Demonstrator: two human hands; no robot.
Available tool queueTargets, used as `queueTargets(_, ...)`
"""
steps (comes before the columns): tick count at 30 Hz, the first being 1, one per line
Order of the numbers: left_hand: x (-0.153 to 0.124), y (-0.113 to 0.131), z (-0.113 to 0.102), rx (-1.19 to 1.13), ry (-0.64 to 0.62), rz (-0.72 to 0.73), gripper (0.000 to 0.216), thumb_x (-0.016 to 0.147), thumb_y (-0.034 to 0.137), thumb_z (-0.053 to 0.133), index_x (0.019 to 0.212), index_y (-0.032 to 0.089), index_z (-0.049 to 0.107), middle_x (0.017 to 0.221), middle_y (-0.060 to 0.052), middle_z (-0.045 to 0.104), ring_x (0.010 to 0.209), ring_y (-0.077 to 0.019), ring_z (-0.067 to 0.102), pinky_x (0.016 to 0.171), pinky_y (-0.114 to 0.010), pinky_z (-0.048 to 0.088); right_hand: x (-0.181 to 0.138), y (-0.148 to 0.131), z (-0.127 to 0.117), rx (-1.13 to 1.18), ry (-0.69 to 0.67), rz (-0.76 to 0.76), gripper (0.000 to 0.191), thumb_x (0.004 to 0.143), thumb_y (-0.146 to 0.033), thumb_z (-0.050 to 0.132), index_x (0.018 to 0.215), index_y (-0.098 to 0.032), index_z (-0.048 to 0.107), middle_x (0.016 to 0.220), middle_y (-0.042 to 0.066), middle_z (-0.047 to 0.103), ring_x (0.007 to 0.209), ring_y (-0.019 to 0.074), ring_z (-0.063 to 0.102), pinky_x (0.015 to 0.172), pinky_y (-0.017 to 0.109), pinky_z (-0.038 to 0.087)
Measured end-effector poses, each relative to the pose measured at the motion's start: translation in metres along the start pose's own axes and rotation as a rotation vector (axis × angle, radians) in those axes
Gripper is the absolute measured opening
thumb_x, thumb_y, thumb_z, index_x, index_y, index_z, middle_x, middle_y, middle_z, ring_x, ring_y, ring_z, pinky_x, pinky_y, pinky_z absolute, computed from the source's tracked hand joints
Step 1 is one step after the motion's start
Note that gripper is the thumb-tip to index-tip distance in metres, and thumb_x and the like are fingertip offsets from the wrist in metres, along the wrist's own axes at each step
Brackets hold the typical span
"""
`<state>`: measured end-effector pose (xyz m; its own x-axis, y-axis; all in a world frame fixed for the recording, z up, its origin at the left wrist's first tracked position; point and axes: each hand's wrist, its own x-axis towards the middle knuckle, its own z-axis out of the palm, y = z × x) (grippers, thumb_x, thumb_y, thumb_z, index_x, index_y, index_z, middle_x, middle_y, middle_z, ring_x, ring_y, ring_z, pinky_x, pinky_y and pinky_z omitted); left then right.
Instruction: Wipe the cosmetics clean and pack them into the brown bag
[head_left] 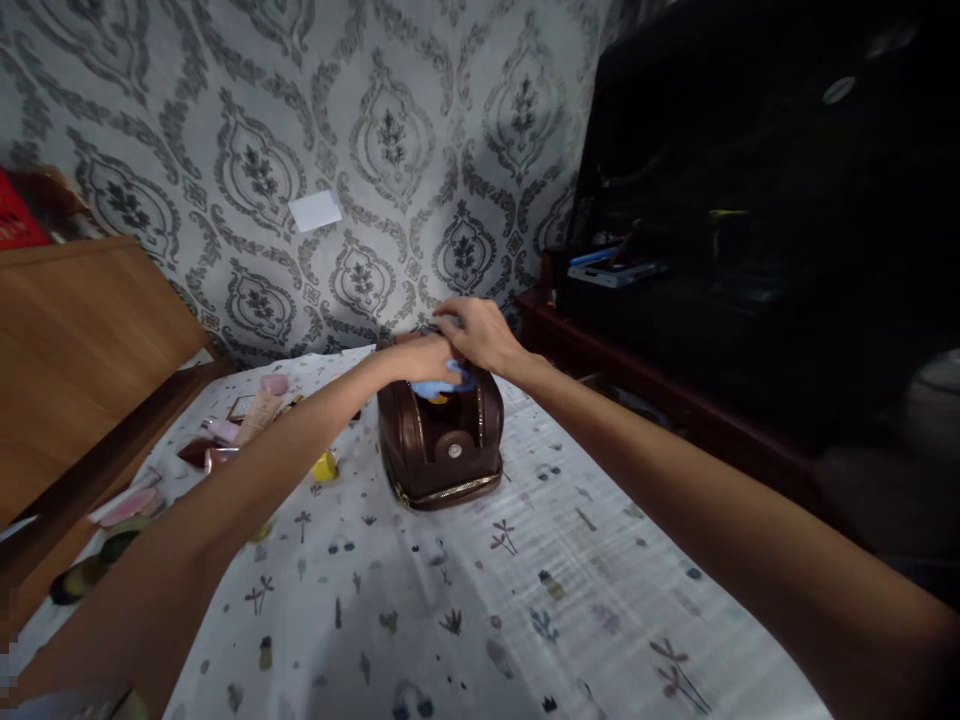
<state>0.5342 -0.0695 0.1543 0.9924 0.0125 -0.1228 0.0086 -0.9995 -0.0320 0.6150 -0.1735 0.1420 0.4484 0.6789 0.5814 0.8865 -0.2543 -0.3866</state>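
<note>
The brown bag [439, 475] stands on the patterned cloth [465, 600]. At its opening, the left hand [429, 358] holds a blue item [433, 388]; the right hand's [484, 332] grip, above its back, I cannot tell. Best keep 1 hand steadying its rim.

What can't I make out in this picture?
All in the head view:
Bag interior: lost in shadow and partly behind the left hand.
Blue item: blurred, partly covered by the left hand.
Red thing: cut off by the left edge.
Dark panel: cut off by the top edge.
</note>
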Motion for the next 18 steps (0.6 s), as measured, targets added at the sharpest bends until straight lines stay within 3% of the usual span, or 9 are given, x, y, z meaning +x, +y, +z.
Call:
queueTargets(3, -0.040, 0.001, -0.014, -0.219, 0.466, 0.040, 0.024, 0.087, 0.036, 0.056, 0.092, 0.015, 0.068, 0.080, 0.000, 0.066, 0.074, -0.0150, 0.056, 0.070, -0.024, 0.042, -0.013, 0.003, -0.009, 0.169, 0.202, -0.020, 0.028, 0.093, -0.025, 0.048, 0.089, -0.013, 0.073, 0.080, 0.005, 0.071, 0.077, 0.0188, 0.063, 0.074, 0.029, 0.045)
queueTargets(6, -0.089, -0.002, -0.005, -0.361, 0.728, -0.053, 0.027, 0.090, 0.041, 0.053, 0.091, 0.016, 0.064, 0.077, 0.002, 0.059, 0.070, -0.0126, 0.050, 0.068, -0.023, 0.039, -0.035, 0.003, -0.019, 0.325, 0.348, -0.068, 0.031, 0.094, -0.035, 0.052, 0.082, -0.014, 0.070, 0.077, 0.004, 0.069, 0.076, 0.0182, 0.063, 0.072, 0.030, 0.046)
queueTargets(9, -0.134, -0.012, 0.027, -0.399, 0.723, -0.188, 0.030, 0.091, 0.045, 0.051, 0.086, 0.017, 0.061, 0.073, 0.003, 0.056, 0.068, -0.0130, 0.049, 0.065, -0.023, 0.037, -0.066, -0.007, -0.028, 0.388, 0.412, -0.080, 0.033, 0.092, -0.043, 0.058, 0.076, -0.016, 0.068, 0.077, 0.004, 0.068, 0.075, 0.0187, 0.063, 0.071, 0.031, 0.048)
queueTargets(12, -0.168, -0.029, 0.075, -0.424, 0.661, -0.294, 0.033, 0.090, 0.048, 0.048, 0.087, 0.017, 0.061, 0.072, 0.002, 0.058, 0.066, -0.0143, 0.052, 0.064, -0.024, 0.039, -0.104, -0.029, -0.028, 0.408, 0.385, -0.165, 0.030, 0.094, -0.036, 0.059, 0.070, -0.017, 0.063, 0.072, 0.003, 0.066, 0.071, 0.0167, 0.062, 0.068, 0.031, 0.049)
queueTargets(16, -0.203, -0.047, 0.140, -0.385, 0.582, -0.487, 0.038, 0.091, 0.052, 0.043, 0.091, 0.019, 0.063, 0.076, 0.000, 0.067, 0.069, -0.0183, 0.060, 0.066, -0.026, 0.044, -0.151, -0.065, -0.003, 0.442, 0.190, -0.434, 0.028, 0.098, -0.020, 0.052, 0.072, -0.019, 0.061, 0.070, 0.002, 0.065, 0.070, 0.0152, 0.061, 0.067, 0.030, 0.052)
queueTargets(18, -0.217, -0.052, 0.166, -0.308, 0.557, -0.576, 0.038, 0.092, 0.051, 0.042, 0.099, 0.020, 0.064, 0.084, -0.002, 0.071, 0.076, -0.0214, 0.065, 0.069, -0.028, 0.046, -0.166, -0.077, 0.020, 0.402, 0.017, -0.529, 0.023, 0.098, -0.021, 0.052, 0.077, -0.018, 0.062, 0.076, 0.005, 0.067, 0.080, 0.0183, 0.062, 0.070, 0.031, 0.053)
